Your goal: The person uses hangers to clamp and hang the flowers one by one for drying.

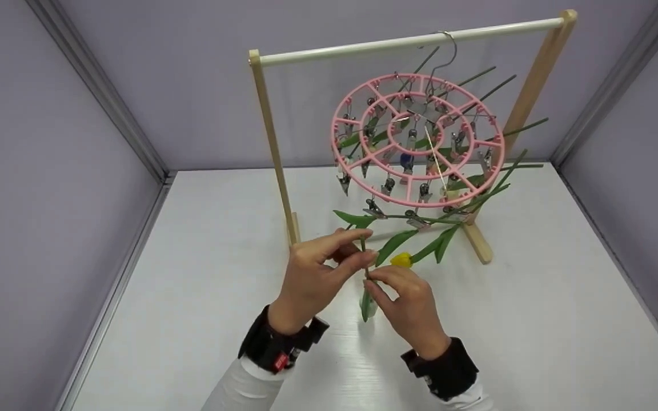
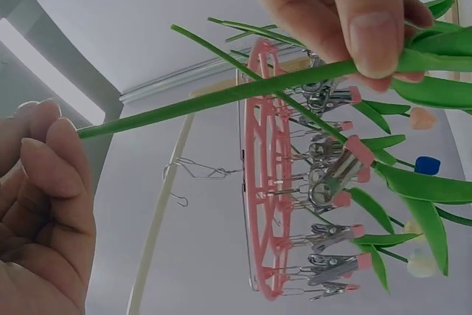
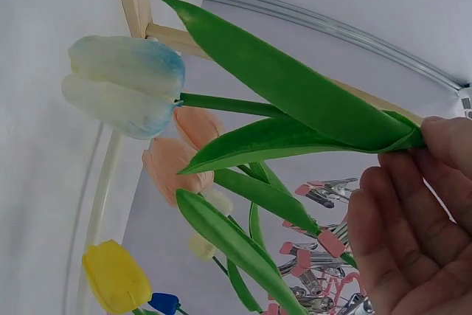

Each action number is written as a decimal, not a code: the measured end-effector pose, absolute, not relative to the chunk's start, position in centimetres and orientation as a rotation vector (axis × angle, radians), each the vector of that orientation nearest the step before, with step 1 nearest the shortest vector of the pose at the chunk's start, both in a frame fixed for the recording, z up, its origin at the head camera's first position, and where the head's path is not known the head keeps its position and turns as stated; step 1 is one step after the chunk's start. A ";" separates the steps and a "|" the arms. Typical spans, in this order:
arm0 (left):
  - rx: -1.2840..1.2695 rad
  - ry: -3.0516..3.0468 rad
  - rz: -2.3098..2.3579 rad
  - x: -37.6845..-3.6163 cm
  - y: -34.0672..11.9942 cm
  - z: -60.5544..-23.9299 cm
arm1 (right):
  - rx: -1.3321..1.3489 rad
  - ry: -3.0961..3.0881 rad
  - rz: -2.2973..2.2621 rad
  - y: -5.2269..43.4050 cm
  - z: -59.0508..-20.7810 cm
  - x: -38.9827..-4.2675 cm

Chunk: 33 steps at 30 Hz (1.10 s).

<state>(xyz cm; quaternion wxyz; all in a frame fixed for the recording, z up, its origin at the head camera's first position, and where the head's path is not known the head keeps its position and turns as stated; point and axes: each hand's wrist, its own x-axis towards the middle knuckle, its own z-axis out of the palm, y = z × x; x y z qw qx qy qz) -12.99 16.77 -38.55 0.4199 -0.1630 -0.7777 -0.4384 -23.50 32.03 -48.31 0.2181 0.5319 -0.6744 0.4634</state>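
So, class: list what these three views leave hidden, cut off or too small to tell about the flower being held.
- Head view: the held flower's head is mostly covered by the right hand.
- Left wrist view: the stem runs behind the right hand's fingers, and its bloom is cut off by the frame edge.
- Right wrist view: the left hand is out of frame.
- Head view: the clips are too small to tell which hold stems.

The clip hanger [image 1: 417,140] is showing smooth pink plastic with shiny metal clips [image 2: 324,189]; the rack [image 1: 275,148] is looking like matt pale wood, the tulip leaves [image 3: 295,90] glossy plastic.
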 end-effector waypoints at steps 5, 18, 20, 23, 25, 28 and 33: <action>-0.335 -1.989 -1.144 -13.9 15.5 -40.0 | 1.472 -1.870 1.308 32.1 -48.2 -23.7; 0.046 -2.048 -1.334 -17.5 10.2 -44.2 | 1.449 -1.933 1.369 32.5 -48.3 -24.1; 0.111 -2.064 -1.367 -18.2 9.3 -44.5 | 1.448 -1.937 1.366 32.5 -48.3 -24.1; 0.192 -2.100 -1.416 -19.3 8.2 -44.7 | 1.448 -1.942 1.366 32.6 -48.3 -24.2; 0.237 -2.143 -1.406 -20.1 7.4 -44.5 | 1.444 -1.953 1.363 32.7 -48.3 -24.2; 0.256 -2.193 -1.393 -21.3 6.4 -43.9 | 1.433 -1.976 1.364 32.8 -48.3 -24.2; 0.197 -2.246 -1.422 -23.1 5.1 -42.6 | 1.417 -2.002 1.365 33.0 -48.4 -24.3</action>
